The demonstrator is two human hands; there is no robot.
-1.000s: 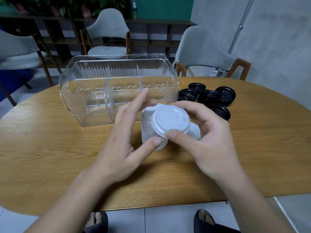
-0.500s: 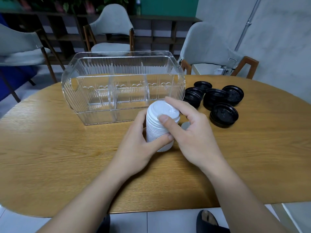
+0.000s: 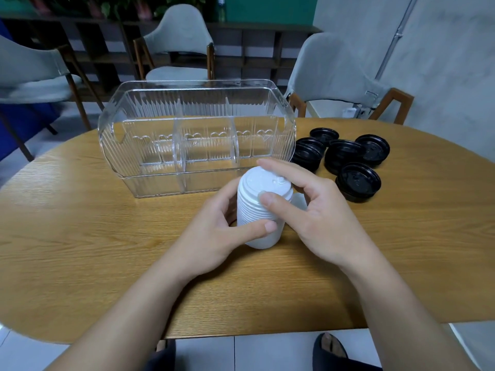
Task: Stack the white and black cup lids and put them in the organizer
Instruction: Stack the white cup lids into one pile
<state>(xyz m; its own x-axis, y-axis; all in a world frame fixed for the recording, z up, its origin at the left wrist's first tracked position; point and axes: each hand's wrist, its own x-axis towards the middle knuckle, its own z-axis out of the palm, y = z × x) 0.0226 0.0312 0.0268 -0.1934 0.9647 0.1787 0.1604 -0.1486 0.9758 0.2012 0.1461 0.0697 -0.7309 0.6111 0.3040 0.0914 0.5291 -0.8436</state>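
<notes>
A tall stack of white cup lids point(image 3: 261, 202) stands upright on the wooden table point(image 3: 80, 236), just in front of the clear organizer point(image 3: 150, 145). My left hand point(image 3: 214, 236) grips the lower part of the stack from the left, thumb across its front. My right hand point(image 3: 316, 218) holds the top of the stack, thumb on the near rim and fingers over the top lid. Another white lid point(image 3: 299, 201) peeks out behind the stack, mostly hidden by my right hand. Several short piles of black lids point(image 3: 357, 180) lie to the right. The organizer has three compartments with nothing in them.
Grey chairs point(image 3: 329, 73) stand round the far side of the table, with dark shelving point(image 3: 254, 46) behind. The table's near edge runs just above my feet.
The tilted stack has been set upright on the table and squared up between both hands. The camera has shifted slightly, so the organizer and black lids sit a little lower in view.
</notes>
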